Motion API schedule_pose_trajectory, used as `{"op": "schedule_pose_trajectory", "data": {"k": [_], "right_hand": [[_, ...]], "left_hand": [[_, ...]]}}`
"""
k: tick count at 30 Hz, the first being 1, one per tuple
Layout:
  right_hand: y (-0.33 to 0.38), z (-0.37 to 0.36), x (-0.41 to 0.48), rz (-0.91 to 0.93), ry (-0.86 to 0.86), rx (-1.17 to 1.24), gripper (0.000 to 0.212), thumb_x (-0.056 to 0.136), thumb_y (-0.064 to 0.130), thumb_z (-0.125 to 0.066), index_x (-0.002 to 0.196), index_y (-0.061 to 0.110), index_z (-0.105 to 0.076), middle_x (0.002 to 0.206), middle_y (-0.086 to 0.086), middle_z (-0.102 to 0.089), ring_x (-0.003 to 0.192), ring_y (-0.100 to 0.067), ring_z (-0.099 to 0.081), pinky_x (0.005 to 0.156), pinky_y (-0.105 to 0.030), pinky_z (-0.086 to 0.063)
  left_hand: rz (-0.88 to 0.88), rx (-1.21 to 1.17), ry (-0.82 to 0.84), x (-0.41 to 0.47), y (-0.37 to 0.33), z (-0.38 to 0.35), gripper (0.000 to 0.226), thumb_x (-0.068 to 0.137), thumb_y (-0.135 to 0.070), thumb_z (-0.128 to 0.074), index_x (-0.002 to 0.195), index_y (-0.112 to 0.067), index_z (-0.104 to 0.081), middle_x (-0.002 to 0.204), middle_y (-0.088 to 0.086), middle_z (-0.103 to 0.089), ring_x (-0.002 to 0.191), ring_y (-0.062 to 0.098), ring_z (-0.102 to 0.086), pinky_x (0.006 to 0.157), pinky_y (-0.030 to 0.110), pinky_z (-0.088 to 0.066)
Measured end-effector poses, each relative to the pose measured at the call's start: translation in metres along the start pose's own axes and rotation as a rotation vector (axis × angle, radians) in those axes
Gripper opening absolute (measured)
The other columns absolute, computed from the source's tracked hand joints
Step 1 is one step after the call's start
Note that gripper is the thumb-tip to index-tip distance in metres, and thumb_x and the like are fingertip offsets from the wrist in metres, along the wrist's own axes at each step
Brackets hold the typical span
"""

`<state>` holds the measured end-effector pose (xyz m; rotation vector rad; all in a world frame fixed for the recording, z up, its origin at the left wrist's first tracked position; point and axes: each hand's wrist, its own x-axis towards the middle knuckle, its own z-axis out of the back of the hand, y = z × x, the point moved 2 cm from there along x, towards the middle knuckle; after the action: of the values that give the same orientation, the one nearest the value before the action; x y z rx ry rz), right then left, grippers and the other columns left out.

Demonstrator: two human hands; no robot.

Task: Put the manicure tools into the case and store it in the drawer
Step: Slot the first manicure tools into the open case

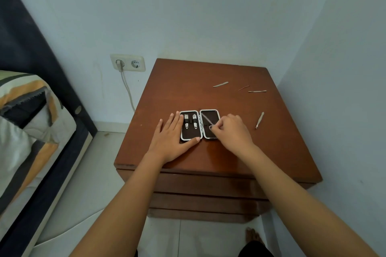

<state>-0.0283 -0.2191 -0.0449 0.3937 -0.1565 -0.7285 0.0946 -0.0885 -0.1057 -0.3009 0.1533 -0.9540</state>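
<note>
A small manicure case lies open flat on the brown nightstand. Its left half holds two nail clippers under straps. My left hand lies flat beside and partly on the case's left half. My right hand pinches small scissors by the ring handle, blades pointing across the case's right half. Loose tools remain on the top: a file, a thin pick, a pusher and tweezers.
The nightstand has stacked drawer fronts, all closed, below its top. It stands in a corner, walls behind and to the right. A bed lies to the left. A wall socket with a plugged cable sits left of the stand.
</note>
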Motion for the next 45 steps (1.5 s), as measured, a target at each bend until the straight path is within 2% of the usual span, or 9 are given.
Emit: {"op": "schedule_pose_trajectory", "data": {"k": [3, 8, 15, 20, 25, 31, 38, 45], "right_hand": [[0.009, -0.01, -0.015, 0.003, 0.044, -0.017, 0.026, 0.084, 0.027, -0.051, 0.065, 0.017, -0.064, 0.095, -0.011, -0.062, 0.1, -0.031, -0.049, 0.079, -0.038, -0.043], [0.014, -0.016, -0.033, -0.013, 0.041, -0.043, 0.027, 0.083, 0.033, -0.052, 0.074, 0.015, -0.07, 0.096, -0.009, -0.065, 0.101, -0.03, -0.051, 0.081, -0.037, -0.042], [0.018, -0.016, -0.046, -0.017, 0.009, -0.123, 0.03, 0.085, 0.032, -0.048, 0.076, 0.011, -0.067, 0.095, -0.008, -0.063, 0.1, -0.029, -0.051, 0.077, -0.036, -0.038], [0.02, -0.021, -0.047, -0.021, -0.033, -0.149, 0.029, 0.088, 0.03, -0.047, 0.086, 0.01, -0.068, 0.099, -0.007, -0.062, 0.102, -0.028, -0.051, 0.079, -0.037, -0.038], [0.022, -0.027, -0.049, 0.105, -0.113, -0.072, 0.017, 0.089, 0.027, -0.051, 0.093, 0.016, -0.064, 0.101, -0.001, -0.061, 0.103, -0.022, -0.052, 0.082, -0.034, -0.038], [0.015, -0.035, -0.057, 0.364, -0.15, -0.101, 0.025, 0.089, 0.025, -0.053, 0.109, 0.017, -0.066, 0.107, 0.001, -0.063, 0.105, -0.019, -0.055, 0.084, -0.036, -0.041], [0.01, -0.04, -0.051, 0.371, -0.093, -0.064, 0.032, 0.092, 0.024, -0.049, 0.122, 0.018, -0.059, 0.115, 0.0, -0.058, 0.112, -0.021, -0.05, 0.088, -0.038, -0.04], [0.001, -0.04, -0.054, 0.406, -0.113, -0.024, 0.029, 0.092, 0.025, -0.049, 0.117, 0.017, -0.061, 0.113, 0.001, -0.059, 0.108, -0.018, -0.051, 0.085, -0.034, -0.042]], "left_hand": [[0.03, -0.03, 0.007, -0.01, -0.008, -0.001, 0.101, 0.073, -0.081, -0.018, 0.151, -0.018, -0.006, 0.159, -0.003, 0.002, 0.145, 0.009, 0.007, 0.115, 0.04, 0.009], [0.025, -0.037, 0.026, -0.027, -0.014, 0.001, 0.083, 0.088, -0.067, -0.028, 0.151, -0.018, -0.006, 0.159, -0.002, 0.002, 0.145, 0.009, 0.007, 0.116, 0.039, 0.008], [-0.007, -0.062, 0.069, -0.04, -0.015, 0.006, 0.071, 0.093, -0.058, -0.029, 0.151, -0.021, -0.008, 0.159, -0.003, -0.001, 0.145, 0.009, 0.005, 0.116, 0.037, 0.007], [-0.053, -0.071, 0.098, -0.048, -0.011, 0.007, 0.065, 0.095, -0.053, -0.029, 0.15, -0.026, -0.009, 0.159, -0.004, -0.003, 0.145, 0.008, 0.004, 0.117, 0.036, 0.005], [-0.073, -0.075, 0.101, -0.047, -0.009, 0.006, 0.064, 0.096, -0.053, -0.028, 0.15, -0.026, -0.008, 0.159, -0.005, -0.002, 0.145, 0.008, 0.004, 0.117, 0.035, 0.005], [-0.097, -0.049, 0.041, -0.049, -0.006, -0.001, 0.064, 0.095, -0.055, -0.025, 0.15, -0.027, -0.005, 0.159, -0.007, -0.002, 0.145, 0.007, 0.005, 0.117, 0.035, 0.006], [-0.1, -0.031, 0.029, -0.049, -0.005, -0.002, 0.065, 0.095, -0.056, -0.024, 0.15, -0.028, -0.004, 0.159, -0.008, -0.002, 0.144, 0.007, 0.005, 0.117, 0.034, 0.005], [-0.082, -0.028, -0.026, -0.048, -0.006, -0.004, 0.079, 0.082, -0.069, -0.015, 0.15, -0.029, -0.012, 0.159, -0.008, -0.008, 0.144, 0.005, 0.0, 0.114, 0.031, 0.005]]}}
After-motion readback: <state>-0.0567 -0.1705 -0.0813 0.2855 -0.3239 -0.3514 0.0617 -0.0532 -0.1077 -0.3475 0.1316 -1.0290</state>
